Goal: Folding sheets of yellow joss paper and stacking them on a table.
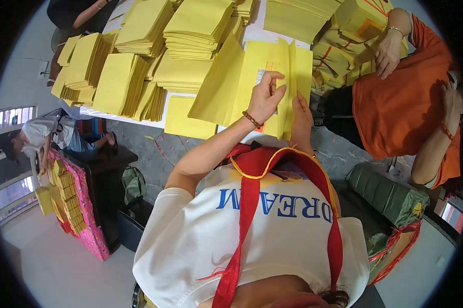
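Note:
In front of my chest, yellow paper sheets lie spread at the table's near edge, with a raised fold running along their right part. My left hand, a beaded bracelet on its wrist, rests over the sheets with its fingers curled beside a silvery patch. What its fingers hold, if anything, is hidden. Along the right side of the fold, my right hand grips the yellow paper, its fingers partly behind it. To the left of the sheets, a flat yellow stack lies at the table edge.
Several stacks of yellow paper cover the left and far parts of the white table. Tied yellow bundles stand at the right, near a person in orange. A green wrapped bale lies lower right. Another person is far left.

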Demonstrator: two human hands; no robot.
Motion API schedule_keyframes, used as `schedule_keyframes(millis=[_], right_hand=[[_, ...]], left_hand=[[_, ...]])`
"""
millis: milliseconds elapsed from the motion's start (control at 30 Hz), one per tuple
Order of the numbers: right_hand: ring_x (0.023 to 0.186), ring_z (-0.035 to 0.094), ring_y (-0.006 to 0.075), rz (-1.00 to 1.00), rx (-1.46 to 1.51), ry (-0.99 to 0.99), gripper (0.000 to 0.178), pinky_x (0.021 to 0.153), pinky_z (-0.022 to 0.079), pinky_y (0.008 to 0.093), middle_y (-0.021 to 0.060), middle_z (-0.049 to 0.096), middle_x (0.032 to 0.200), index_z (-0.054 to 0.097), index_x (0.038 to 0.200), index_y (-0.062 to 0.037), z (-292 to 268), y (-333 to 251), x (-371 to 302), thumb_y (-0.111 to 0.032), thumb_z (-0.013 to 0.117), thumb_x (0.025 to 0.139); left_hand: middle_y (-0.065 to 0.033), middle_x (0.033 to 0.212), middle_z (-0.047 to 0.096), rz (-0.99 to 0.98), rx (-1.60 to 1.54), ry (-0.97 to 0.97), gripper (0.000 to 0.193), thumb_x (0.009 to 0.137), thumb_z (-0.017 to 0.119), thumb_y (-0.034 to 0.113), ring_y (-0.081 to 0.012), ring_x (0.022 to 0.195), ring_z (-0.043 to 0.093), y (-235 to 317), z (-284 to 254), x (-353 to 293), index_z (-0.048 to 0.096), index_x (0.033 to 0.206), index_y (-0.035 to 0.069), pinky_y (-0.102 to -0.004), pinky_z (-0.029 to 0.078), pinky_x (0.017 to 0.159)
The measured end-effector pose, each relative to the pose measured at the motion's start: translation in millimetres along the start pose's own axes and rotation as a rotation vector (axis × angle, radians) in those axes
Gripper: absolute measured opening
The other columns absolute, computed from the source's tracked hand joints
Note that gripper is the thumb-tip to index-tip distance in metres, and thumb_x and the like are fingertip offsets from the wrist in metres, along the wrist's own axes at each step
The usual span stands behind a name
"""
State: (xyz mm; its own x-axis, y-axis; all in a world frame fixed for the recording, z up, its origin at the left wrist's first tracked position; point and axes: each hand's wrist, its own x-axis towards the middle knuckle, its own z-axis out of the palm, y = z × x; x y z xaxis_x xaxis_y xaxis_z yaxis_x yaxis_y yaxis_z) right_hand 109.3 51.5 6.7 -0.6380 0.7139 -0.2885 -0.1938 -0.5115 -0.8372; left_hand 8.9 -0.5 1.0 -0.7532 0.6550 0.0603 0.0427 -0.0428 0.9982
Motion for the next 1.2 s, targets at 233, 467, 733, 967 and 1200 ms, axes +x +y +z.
schedule_keyframes(millis=[233,467,733,967,1200], right_hand=[[0.103,0.052,0.012,0.009,0.055,-0.074,0.037,0.087,0.042,0.0253,0.0054,0.053,0.116,0.043,0.128,-0.0008,5,-8,0,-0.02,0.043,0.096],[0.101,0.053,0.0123,0.012,0.085,-0.084,0.04,0.086,0.043,0.0257,0.005,0.054,0.116,0.042,0.129,-0.0018,2,-4,0,-0.018,0.047,0.093],[0.1,0.053,0.0119,-0.011,0.066,-0.11,0.038,0.086,0.043,0.0256,0.0046,0.055,0.114,0.043,0.128,-0.0018,4,-5,-1,-0.016,0.048,0.092],[0.1,0.053,0.0124,0.023,0.046,-0.061,0.04,0.086,0.043,0.0258,0.0052,0.054,0.116,0.041,0.13,-0.0014,6,-7,-3,-0.015,0.047,0.092],[0.103,0.052,0.0128,0.013,0.037,-0.093,0.041,0.088,0.042,0.0261,0.0051,0.054,0.118,0.04,0.131,-0.0015,7,-9,-4,-0.015,0.046,0.093]], left_hand=[[-0.0109,0.084,0.061,0.153,0.168,0.028,0.016,0.086,0.053,0.008,-0.0141,0.074,0.061,40,-24,-8,0.058,0.099,0.001,-0.0273,0.048,0.064],[-0.0105,0.098,0.06,0.423,1.071,0.345,0.024,0.078,0.061,0.008,-0.0275,0.09,0.056,65,-125,-22,0.061,0.102,0.006,-0.0373,0.044,0.076],[-0.0115,0.128,0.044,0.296,1.536,0.203,0.066,0.073,0.067,0.017,-0.0296,0.111,0.043,39,-127,-49,0.039,0.132,0.007,-0.0434,0.033,0.089],[-0.0103,0.134,0.039,0.268,1.54,0.184,0.067,0.072,0.066,0.017,-0.0296,0.115,0.041,30,-123,-52,0.039,0.133,0.009,-0.0449,0.032,0.093],[-0.0108,0.134,0.039,0.272,1.604,0.186,0.066,0.074,0.064,0.017,-0.0293,0.116,0.04,26,-125,-53,0.039,0.134,0.012,-0.0455,0.032,0.093]])
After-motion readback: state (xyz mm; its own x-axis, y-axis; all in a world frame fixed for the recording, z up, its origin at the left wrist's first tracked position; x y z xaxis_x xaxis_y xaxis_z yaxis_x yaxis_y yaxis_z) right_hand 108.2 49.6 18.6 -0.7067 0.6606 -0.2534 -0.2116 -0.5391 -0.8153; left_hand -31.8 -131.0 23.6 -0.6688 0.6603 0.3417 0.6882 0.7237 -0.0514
